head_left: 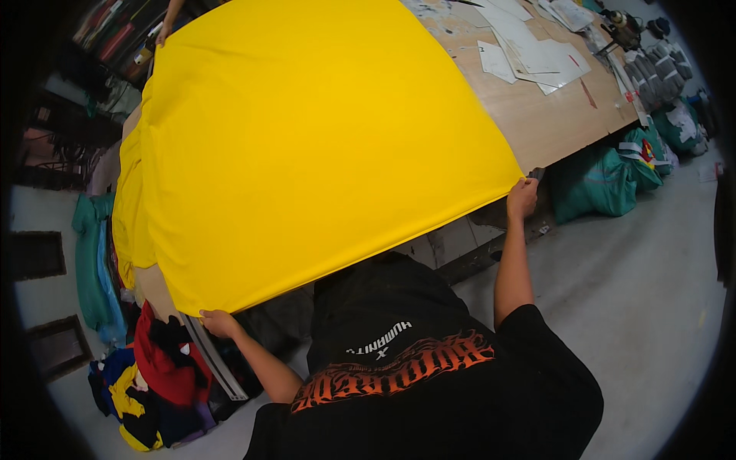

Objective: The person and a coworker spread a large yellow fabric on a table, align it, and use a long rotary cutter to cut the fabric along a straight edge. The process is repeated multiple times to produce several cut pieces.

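A large sheet of bright yellow fabric (322, 153) lies spread over a wooden worktable, with its near edge pulled into a line in front of me. My left hand (220, 323) pinches its near left corner, thumb and fingers closed on the edge. At the near right corner, my right hand (523, 198) grips the fabric in closed fingers. Beside that hand is a small dark object (537, 174), too small to make out. Another person's hand (162, 34) touches the fabric's far left edge.
White paper patterns (529, 57) lie on the bare wooden tabletop (552, 130) at right. Green sacks (598, 184) stand on the floor below it. At lower left is a pile of coloured cloth (157, 383), next to a metal rail (215, 360) at the table's edge.
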Tool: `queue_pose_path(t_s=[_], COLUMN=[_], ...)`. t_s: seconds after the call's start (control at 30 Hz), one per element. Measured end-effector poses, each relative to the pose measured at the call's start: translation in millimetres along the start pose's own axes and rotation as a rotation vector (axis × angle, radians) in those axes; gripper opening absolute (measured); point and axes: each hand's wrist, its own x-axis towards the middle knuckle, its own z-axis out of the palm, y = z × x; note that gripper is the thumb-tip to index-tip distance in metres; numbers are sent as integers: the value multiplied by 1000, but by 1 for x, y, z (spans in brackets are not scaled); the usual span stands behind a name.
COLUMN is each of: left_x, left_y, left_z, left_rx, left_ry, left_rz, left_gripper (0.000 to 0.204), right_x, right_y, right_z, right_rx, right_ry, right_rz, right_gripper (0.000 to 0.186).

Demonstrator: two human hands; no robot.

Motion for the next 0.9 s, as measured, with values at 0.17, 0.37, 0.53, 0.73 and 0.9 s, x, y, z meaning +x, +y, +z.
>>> queue_pose_path(t_s=[0.17,0.37,0.53,0.73,0.9], left_x=[5,13,13,11,3], left_y=[-8,-16,-23,1,128], left_z=[-3,-4,-4,-35,-177], left_rx=[-31,-13,-53,-471,-828], left_ry=[-7,-49,-137,280,465], left_rz=[32,-5,-68,-107,309], left_gripper=[60,59,56,47,37], right_x=[1,7,16,4,-19], right_y=[-1,4,14,2,-40], right_z=[-1,-2,11,-4,-17], right_rx=[-1,50,94,90,90], right_ry=[39,68,99,52,328], right_rz=[-23,-63,-107,-11,-564], right_gripper=[20,20,19,20,28])
